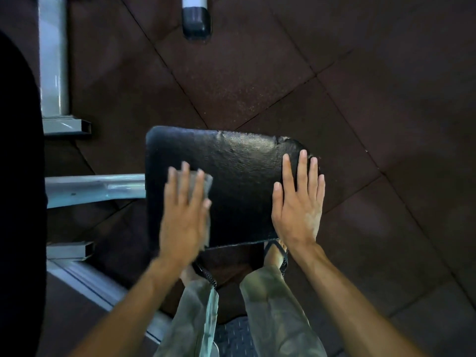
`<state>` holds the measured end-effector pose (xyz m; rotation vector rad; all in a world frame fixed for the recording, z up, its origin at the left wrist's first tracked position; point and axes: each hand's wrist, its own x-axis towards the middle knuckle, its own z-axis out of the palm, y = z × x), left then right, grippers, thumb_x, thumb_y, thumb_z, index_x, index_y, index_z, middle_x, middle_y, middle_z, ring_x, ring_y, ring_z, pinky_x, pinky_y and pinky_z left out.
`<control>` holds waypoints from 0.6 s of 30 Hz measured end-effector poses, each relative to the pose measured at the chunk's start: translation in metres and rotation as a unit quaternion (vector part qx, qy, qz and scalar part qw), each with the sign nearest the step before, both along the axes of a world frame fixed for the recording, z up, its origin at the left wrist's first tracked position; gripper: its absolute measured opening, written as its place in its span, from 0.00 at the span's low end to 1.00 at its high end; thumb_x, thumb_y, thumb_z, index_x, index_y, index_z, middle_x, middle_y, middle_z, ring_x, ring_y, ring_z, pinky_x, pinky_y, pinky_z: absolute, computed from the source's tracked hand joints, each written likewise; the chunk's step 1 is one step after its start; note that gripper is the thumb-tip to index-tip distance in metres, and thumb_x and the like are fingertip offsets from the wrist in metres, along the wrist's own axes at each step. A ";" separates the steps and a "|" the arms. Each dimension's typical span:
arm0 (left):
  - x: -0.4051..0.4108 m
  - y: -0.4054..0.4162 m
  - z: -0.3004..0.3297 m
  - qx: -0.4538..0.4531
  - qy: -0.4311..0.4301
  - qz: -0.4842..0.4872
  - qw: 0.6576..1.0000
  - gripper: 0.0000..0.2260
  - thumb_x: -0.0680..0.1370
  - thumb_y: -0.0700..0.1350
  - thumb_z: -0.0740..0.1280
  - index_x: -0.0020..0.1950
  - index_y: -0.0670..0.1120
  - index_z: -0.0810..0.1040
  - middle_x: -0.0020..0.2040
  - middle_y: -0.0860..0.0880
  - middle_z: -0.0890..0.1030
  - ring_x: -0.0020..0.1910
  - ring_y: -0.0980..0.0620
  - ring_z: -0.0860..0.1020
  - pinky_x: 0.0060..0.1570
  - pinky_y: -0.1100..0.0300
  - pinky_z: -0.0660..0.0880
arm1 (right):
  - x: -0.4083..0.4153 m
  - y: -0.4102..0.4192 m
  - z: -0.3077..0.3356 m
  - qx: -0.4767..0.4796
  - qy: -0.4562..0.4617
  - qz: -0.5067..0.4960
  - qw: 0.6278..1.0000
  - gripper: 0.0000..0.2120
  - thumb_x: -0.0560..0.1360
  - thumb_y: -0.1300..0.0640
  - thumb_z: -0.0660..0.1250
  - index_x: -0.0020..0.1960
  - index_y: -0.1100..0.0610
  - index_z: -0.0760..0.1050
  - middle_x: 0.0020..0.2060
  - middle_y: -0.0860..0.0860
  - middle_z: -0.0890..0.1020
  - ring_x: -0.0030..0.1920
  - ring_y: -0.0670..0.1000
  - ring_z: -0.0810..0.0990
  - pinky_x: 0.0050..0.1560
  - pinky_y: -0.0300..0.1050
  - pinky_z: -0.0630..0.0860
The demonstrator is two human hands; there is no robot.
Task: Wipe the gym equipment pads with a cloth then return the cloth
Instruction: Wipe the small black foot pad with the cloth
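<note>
L hand (183,215) lies flat, fingers spread, pinning the grey cloth (206,185) to the black pad (239,176) at ~8 o'clock to wipe w/ palm pressure, not clenched, while R hand (298,202), open & empty, presses the pad's 3 o'clock edge, prob. to steady it.
</note>
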<state>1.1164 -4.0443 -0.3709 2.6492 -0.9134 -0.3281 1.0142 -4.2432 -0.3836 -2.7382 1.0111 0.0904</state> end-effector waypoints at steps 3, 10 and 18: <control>-0.034 -0.048 -0.001 0.016 0.005 -0.072 0.997 0.23 0.86 0.49 0.47 0.80 0.44 0.54 0.80 0.37 0.53 0.80 0.35 0.51 0.76 0.39 0.60 | 0.000 -0.003 0.003 0.020 -0.003 0.002 1.000 0.26 0.84 0.48 0.50 0.81 0.50 0.52 0.81 0.53 0.50 0.81 0.55 0.47 0.79 0.55 0.49; 0.009 -0.102 -0.002 -0.043 0.086 -0.054 0.994 0.24 0.86 0.48 0.49 0.81 0.47 0.49 0.82 0.43 0.46 0.81 0.42 0.42 0.80 0.43 0.50 | -0.014 -0.026 0.026 0.222 -0.185 -0.078 0.954 0.24 0.84 0.52 0.54 0.79 0.54 0.58 0.80 0.52 0.56 0.80 0.49 0.51 0.79 0.56 0.55; 0.050 -0.032 -0.003 -0.024 0.036 0.011 0.999 0.25 0.85 0.50 0.49 0.81 0.45 0.50 0.82 0.42 0.47 0.82 0.44 0.45 0.79 0.43 0.49 | 0.031 0.053 0.022 0.119 -0.112 0.011 0.986 0.25 0.84 0.51 0.49 0.80 0.55 0.55 0.80 0.56 0.54 0.81 0.55 0.48 0.79 0.60 0.52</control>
